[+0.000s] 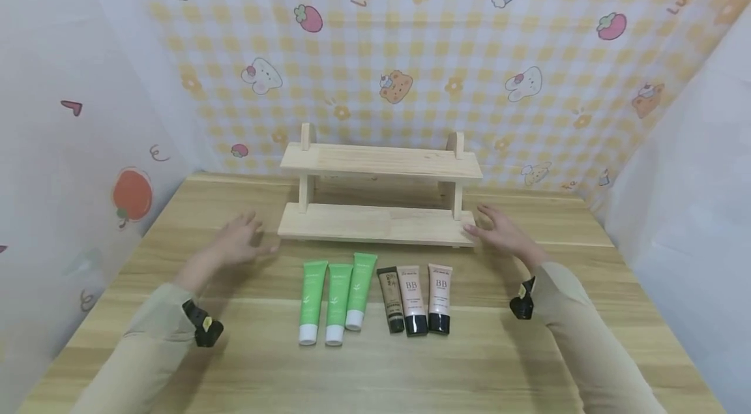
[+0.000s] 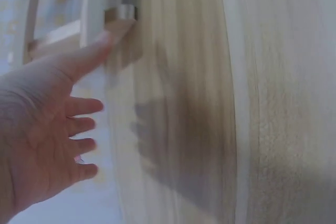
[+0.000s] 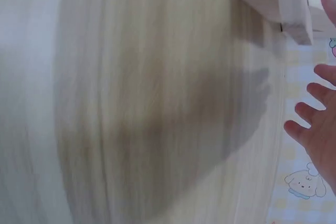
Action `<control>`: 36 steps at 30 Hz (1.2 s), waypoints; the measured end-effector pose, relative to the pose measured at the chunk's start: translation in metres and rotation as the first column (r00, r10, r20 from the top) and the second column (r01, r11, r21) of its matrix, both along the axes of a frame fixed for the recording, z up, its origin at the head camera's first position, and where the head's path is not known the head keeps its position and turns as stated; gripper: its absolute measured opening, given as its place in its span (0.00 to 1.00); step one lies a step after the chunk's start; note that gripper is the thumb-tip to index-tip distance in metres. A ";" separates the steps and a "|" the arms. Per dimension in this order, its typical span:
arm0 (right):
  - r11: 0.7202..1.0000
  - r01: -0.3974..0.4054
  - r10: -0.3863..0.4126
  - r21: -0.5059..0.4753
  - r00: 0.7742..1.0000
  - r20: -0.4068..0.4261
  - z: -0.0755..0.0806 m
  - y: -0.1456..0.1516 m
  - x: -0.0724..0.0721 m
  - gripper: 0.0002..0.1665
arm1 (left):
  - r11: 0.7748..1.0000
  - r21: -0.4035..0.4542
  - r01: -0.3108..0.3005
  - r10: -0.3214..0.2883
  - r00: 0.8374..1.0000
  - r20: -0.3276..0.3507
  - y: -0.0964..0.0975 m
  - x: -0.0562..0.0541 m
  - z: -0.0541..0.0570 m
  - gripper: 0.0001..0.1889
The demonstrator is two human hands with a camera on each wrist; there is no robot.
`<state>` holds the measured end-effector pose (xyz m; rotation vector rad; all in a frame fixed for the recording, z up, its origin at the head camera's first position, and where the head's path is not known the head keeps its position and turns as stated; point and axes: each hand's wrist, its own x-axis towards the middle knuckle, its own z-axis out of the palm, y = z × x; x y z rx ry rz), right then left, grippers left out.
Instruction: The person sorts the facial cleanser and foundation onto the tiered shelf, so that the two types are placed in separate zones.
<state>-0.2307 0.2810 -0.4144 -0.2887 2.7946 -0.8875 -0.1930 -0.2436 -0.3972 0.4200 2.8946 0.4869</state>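
A two-tier wooden shelf [image 1: 375,221] stands at the back of the table. Just off its left end is my left hand [image 1: 237,241], fingers spread and nothing in them; the left wrist view shows that hand [image 2: 44,124] with the thumb pointing toward the shelf [image 2: 93,19]. My right hand [image 1: 499,231] is at the shelf's right end, thumb overlapping the lower board's corner in the head view. Its fingers [image 3: 317,90] are loosely spread in the right wrist view, beside the shelf end [image 3: 294,9]. Both hands cast shadows on the table.
In front of the shelf lie several tubes: green ones with white caps [image 1: 337,303], pink BB cream tubes with black caps [image 1: 412,296], and a slim brown tube [image 1: 390,296]. The wooden table [image 1: 375,375] meets a patterned cloth [image 1: 375,62] behind the shelf.
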 end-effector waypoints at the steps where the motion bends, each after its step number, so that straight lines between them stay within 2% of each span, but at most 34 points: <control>1: 1.000 0.003 -0.003 -0.001 1.000 0.005 0.001 -0.002 -0.001 0.50 | 1.000 0.003 0.004 -0.004 1.000 0.012 0.000 0.001 0.000 0.39; 5: 0.997 0.017 -0.013 -0.074 0.999 0.048 0.003 -0.008 -0.007 0.47 | 0.997 0.073 0.016 -0.024 0.994 0.107 0.004 0.006 0.002 0.36; 9: 0.990 0.063 -0.047 -0.127 0.991 0.124 0.004 -0.012 -0.012 0.47 | 0.990 0.144 0.013 -0.044 0.976 0.215 0.013 0.012 0.008 0.29; 12: 0.986 0.105 -0.083 -0.127 0.982 0.169 0.006 -0.016 -0.014 0.47 | 0.988 0.148 0.038 -0.074 0.968 0.241 0.021 0.016 0.014 0.24; 16: 0.981 0.143 -0.112 -0.130 0.970 0.217 0.007 -0.019 -0.015 0.46 | 0.985 0.150 0.085 -0.120 0.963 0.241 0.033 0.021 0.018 0.19; 24: 0.971 0.222 -0.194 -0.085 0.947 0.258 0.010 -0.025 -0.018 0.42 | 0.971 0.213 0.110 -0.161 0.957 0.241 0.050 0.027 0.016 0.15; 27: 0.969 0.231 -0.203 -0.082 0.944 0.262 0.013 -0.028 -0.019 0.43 | 0.968 0.233 0.098 -0.158 0.954 0.256 0.052 0.029 0.014 0.15; 29: 0.968 0.236 -0.205 -0.084 0.941 0.270 0.014 -0.029 -0.019 0.43 | 0.965 0.254 0.066 -0.140 0.948 0.285 0.054 0.031 0.011 0.17; 32: 0.966 0.247 -0.215 -0.080 0.935 0.283 0.016 -0.030 -0.019 0.44 | 0.954 0.298 -0.013 -0.099 0.928 0.359 0.057 0.035 0.003 0.20; 36: 0.959 0.270 -0.235 -0.082 0.926 0.296 0.016 -0.032 -0.020 0.44 | 0.947 0.297 -0.126 -0.010 0.909 0.417 0.066 0.042 -0.010 0.32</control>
